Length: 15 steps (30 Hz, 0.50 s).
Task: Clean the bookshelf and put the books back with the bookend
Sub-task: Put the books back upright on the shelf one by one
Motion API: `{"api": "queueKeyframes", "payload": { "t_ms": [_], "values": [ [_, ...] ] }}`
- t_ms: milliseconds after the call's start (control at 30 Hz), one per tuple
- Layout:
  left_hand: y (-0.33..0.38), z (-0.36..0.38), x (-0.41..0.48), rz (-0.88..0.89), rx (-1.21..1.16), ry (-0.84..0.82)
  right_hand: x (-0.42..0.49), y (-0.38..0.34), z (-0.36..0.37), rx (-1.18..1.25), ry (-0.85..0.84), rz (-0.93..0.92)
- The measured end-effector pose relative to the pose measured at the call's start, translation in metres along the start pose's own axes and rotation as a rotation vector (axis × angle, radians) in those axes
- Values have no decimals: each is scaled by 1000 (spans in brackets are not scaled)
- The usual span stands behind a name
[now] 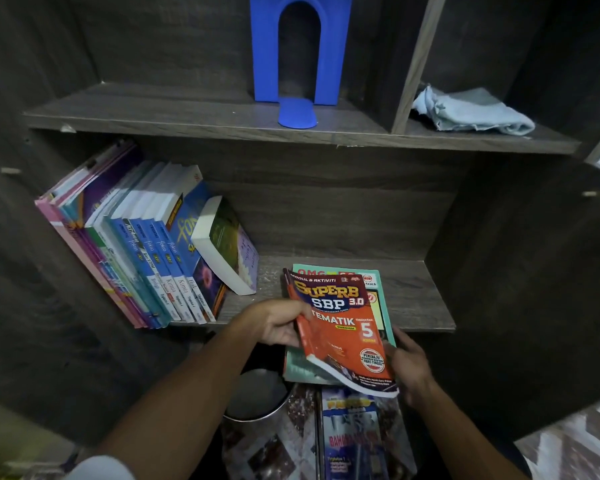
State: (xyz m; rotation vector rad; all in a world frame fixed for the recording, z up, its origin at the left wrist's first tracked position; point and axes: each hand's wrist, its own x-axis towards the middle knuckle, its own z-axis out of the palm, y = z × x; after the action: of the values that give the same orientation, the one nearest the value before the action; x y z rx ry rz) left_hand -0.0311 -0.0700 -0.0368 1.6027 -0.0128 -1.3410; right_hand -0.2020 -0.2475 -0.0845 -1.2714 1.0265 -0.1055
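Note:
My left hand grips the spine edge of an orange "Superb SBP" workbook, and my right hand holds its lower right corner. The workbook lies tilted over a green book that rests flat on the lower shelf and juts past its front edge. A row of books leans leftward at the left of that shelf, a thick white-edged one propped against its right end. A blue bookend stands on the upper shelf. A light blue cloth lies crumpled in the upper right compartment.
Below the shelf a blue-covered book lies on a patterned surface beside a round metal container. A vertical divider separates the bookend's compartment from the cloth's. Dark cabinet walls close in on both sides.

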Motion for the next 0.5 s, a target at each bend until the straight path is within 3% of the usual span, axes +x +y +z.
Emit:
{"api": "queueKeyframes", "payload": {
  "t_ms": [267,500],
  "values": [
    [-14,-16,10,26,-67,77,11,-3,6,59,23,28],
    [-5,-11,6,49,-107,-18,13,-9,3,-26,8,43]
  ]
}}
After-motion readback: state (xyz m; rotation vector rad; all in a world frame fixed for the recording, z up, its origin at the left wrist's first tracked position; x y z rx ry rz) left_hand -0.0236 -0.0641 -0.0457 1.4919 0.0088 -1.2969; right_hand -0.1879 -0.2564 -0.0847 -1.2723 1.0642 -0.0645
